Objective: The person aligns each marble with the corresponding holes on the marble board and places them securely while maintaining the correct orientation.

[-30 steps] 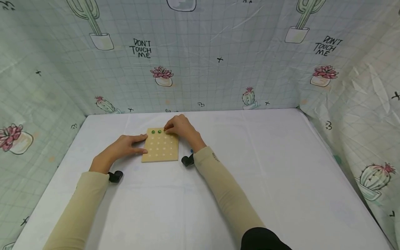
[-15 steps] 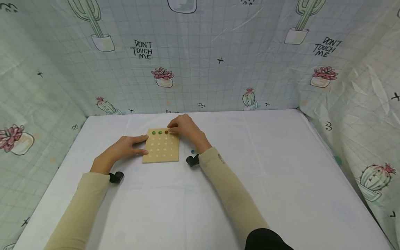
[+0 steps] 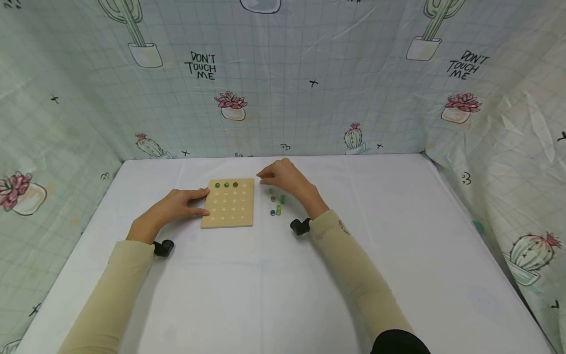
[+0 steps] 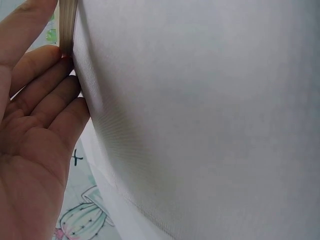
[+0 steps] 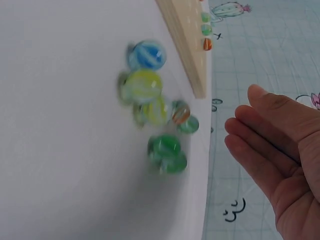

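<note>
A light wooden board [image 3: 227,211] with rows of shallow dimples lies on the table. Two green marbles [image 3: 222,185] and an orange-brown marble [image 3: 235,185] sit in its far row. My left hand [image 3: 179,204] rests against the board's left edge, thumb and fingers spread along it. To the right of the board, my right hand [image 3: 285,175] hovers with nothing in its fingers, near a loose cluster of glass marbles. The right wrist view shows that cluster: a blue marble [image 5: 150,55], yellow ones [image 5: 143,85], green ones [image 5: 167,146] and an orange-striped one [image 5: 180,114].
White cloth covers the table [image 3: 265,295]. A printed cactus curtain [image 3: 274,108] rises behind and at both sides. Each wrist carries a small black camera, such as the left one [image 3: 164,248].
My right hand has let go of the orange-brown marble in the far row and moved right, off the board, uncovering the loose marbles. My left hand has stayed at the board's edge.
</note>
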